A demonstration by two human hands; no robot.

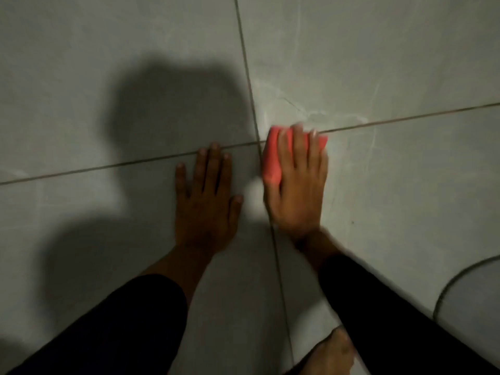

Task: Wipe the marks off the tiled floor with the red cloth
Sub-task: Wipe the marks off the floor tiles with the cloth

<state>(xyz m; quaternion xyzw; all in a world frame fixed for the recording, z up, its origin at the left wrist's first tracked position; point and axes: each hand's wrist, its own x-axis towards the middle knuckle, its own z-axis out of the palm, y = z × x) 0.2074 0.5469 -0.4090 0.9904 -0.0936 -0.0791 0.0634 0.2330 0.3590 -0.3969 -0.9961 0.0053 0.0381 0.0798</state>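
Red cloth (pixel 273 155) is pressed flat under the right hand (pixel 296 185), fingers spread; pale marks (pixel 311 113) lie just past its fingertips.

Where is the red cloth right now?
In the head view, the red cloth lies under the right hand, right of centre on the tiled floor, where the grout lines cross.

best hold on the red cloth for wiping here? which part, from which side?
From above, palm flat on the top face of the red cloth. It lies folded into a flat pad on the tiled floor, so there is no edge to pinch; the right hand already presses it with spread fingers.
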